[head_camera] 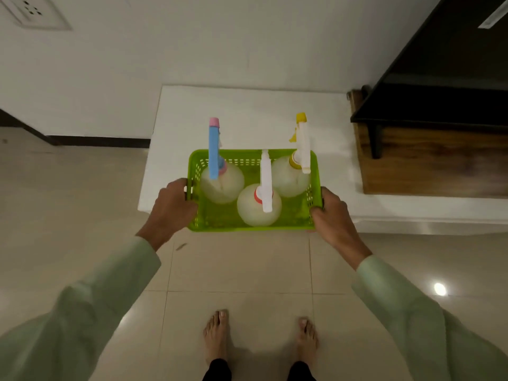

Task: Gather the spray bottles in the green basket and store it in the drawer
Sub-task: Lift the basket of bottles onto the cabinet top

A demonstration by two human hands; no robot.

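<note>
At the centre of the frame, the green basket point(254, 225) is being held by both short ends, the left hand point(171, 206) wrapping its fingers over the left rim and the right hand point(331, 213) doing the same on the right rim. Gripping it at opposite ends is probably keeping it level, so the three spray bottles point(259, 206) standing upright inside are not tipping. They are sitting close together: one with a blue and pink sprayer at the left, one with a yellow sprayer at the back right, and one with a white sprayer at the front. Whether the basket is resting on the white bench point(247, 111) or hanging just off its near edge, I cannot tell. The gathering part looks finished; the storing is not yet done, and no drawer is showing plainly. A dark wooden cabinet point(428, 160) is standing at the right of the frame.
</note>
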